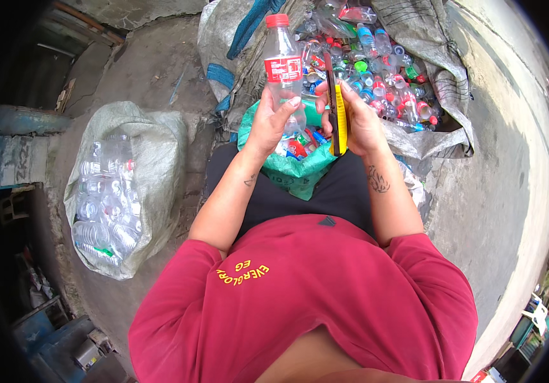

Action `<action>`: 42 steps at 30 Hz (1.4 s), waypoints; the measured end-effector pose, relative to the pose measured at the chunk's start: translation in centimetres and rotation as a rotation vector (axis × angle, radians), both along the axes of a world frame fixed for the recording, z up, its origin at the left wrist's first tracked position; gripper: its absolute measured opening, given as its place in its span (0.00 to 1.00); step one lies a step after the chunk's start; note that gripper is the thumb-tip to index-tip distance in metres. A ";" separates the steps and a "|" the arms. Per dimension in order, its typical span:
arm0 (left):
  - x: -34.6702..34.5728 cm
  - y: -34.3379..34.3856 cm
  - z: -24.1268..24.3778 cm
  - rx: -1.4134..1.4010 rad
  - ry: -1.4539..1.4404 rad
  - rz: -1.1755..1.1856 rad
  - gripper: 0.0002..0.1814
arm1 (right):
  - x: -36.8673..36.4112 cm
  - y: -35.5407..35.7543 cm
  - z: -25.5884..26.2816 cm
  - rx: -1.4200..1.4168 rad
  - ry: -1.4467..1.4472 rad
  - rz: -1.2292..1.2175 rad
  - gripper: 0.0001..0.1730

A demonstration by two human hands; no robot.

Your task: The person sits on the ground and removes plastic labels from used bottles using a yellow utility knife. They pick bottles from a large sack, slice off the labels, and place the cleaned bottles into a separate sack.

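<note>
My left hand (270, 117) holds a clear plastic bottle (281, 48) upright by its lower part; it has a red cap and a red label. Beside it, my right hand (358, 115) grips a yellow and black utility knife (339, 119), its blade end pointing away from me. The knife and the bottle are apart. Below both hands, between my legs, a green woven sack (303, 168) stands with its mouth spread, with bottle labels and scraps inside. Behind the hands lies a large grey woven sack (447, 100) full of plastic bottles with coloured caps and labels.
On the concrete floor (135, 72) to the left, a whitish woven sack (164, 153) holds clear bottles (111, 201), mostly without labels. Past it are a low wall and dark openings. A white plastic chair (538, 313) and other clutter stand at the far right.
</note>
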State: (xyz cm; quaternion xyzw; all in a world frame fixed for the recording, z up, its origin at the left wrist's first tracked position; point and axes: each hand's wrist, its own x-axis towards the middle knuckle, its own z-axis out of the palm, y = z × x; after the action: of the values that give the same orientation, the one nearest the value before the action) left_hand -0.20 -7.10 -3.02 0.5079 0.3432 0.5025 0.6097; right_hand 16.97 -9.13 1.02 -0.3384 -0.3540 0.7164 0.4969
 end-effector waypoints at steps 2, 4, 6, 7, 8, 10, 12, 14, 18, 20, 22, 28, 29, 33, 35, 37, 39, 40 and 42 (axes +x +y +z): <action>-1.3 -0.4 -0.1 0.066 -0.009 0.066 0.29 | -2.0 -2.1 0.7 0.022 -0.021 0.078 0.20; -2.1 -0.9 0.1 0.104 -0.012 0.133 0.33 | -3.5 -3.2 1.7 0.010 -0.075 0.096 0.19; -2.4 -1.6 0.8 0.196 0.131 0.203 0.34 | -4.0 -3.5 2.1 0.024 -0.099 0.128 0.19; -2.5 -2.0 1.1 0.240 0.205 0.237 0.34 | -4.3 -3.5 2.2 0.030 -0.109 0.143 0.19; -2.6 -2.3 1.2 0.258 0.199 0.258 0.34 | -4.5 -3.6 2.5 0.040 -0.115 0.161 0.19; -3.0 -3.0 1.5 0.277 0.196 0.275 0.34 | -4.9 -4.1 2.9 0.048 -0.145 0.154 0.19; -3.3 -3.4 1.7 0.272 0.164 0.280 0.34 | -5.2 -4.5 3.0 0.076 -0.184 0.163 0.19; -3.4 -3.6 1.7 0.245 0.103 0.269 0.33 | -5.2 -5.1 2.6 0.124 -0.234 0.185 0.20; -4.1 -3.4 1.8 0.195 0.070 0.273 0.30 | -4.2 -6.3 2.3 0.083 -0.464 0.232 0.21; -3.8 -3.9 2.8 0.172 0.107 0.231 0.31 | -3.7 -5.0 2.6 0.232 -0.564 -0.003 0.17; -3.5 -4.8 2.8 0.152 0.147 0.203 0.31 | -4.2 -3.7 3.7 0.451 -0.744 -0.289 0.24; -2.9 -5.8 3.3 0.237 0.250 0.175 0.32 | -4.1 -2.7 6.1 0.547 -0.782 -0.366 0.32; -3.2 -5.8 2.8 0.272 0.287 0.181 0.33 | -4.0 -2.6 6.1 0.554 -0.782 -0.359 0.32; -3.2 -6.3 2.8 0.293 0.341 0.185 0.34 | -3.5 -2.7 5.8 0.562 -0.760 -0.353 0.29; -3.2 -6.5 3.0 0.303 0.361 0.182 0.35 | -3.5 -2.8 5.5 0.544 -0.746 -0.364 0.28; -3.1 -6.6 3.3 0.353 0.401 0.208 0.35 | -3.6 -2.9 5.3 0.547 -0.772 -0.378 0.27; -2.9 -6.6 3.5 0.442 0.462 0.256 0.35 | -3.8 -2.8 4.9 0.557 -0.800 -0.420 0.25; -2.8 -6.6 3.5 0.440 0.452 0.253 0.35 | -3.8 -2.4 4.4 0.566 -0.813 -0.455 0.24; -2.7 -6.7 3.6 0.435 0.434 0.249 0.34 | -3.8 -2.0 3.9 0.568 -0.827 -0.491 0.20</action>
State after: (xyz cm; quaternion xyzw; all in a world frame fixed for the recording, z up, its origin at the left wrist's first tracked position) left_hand -2.89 -13.83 0.56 0.6756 0.4092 0.5146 0.3336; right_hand 13.21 -11.17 4.87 -0.5167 -0.6092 0.2637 0.5407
